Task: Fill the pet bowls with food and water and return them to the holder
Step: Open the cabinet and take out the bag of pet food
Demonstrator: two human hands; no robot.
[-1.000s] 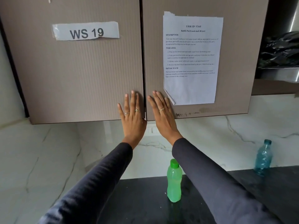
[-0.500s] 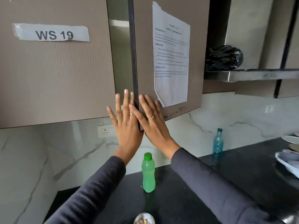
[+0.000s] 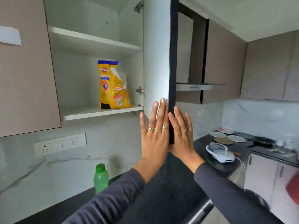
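Observation:
A yellow pet food bag [image 3: 111, 86] with a torn-open top stands upright on the lower shelf [image 3: 97, 112] of the open wall cabinet. The cabinet's right door [image 3: 156, 54] is swung out edge-on toward me. My left hand [image 3: 154, 136] lies flat on its white inner face. My right hand [image 3: 182, 136] lies flat on its outer face, so the door's lower edge sits between my palms. Fingers on both are straight and holding nothing. A green water bottle [image 3: 101, 178] stands on the black counter [image 3: 169, 199] below. No pet bowls or holder are in view.
The cabinet's left door [image 3: 24, 78] is closed. A switch and socket panel [image 3: 59, 144] sits on the marble wall. To the right on the counter lie a white appliance [image 3: 220, 153] with a cord, several plates [image 3: 226, 136] and a dark pan [image 3: 263, 140]. A range hood [image 3: 197, 87] hangs behind the door.
The right cabinet door has swung from closed to fully open, with both hands following it rightward. The view turned right, and the pet food bag inside came into sight.

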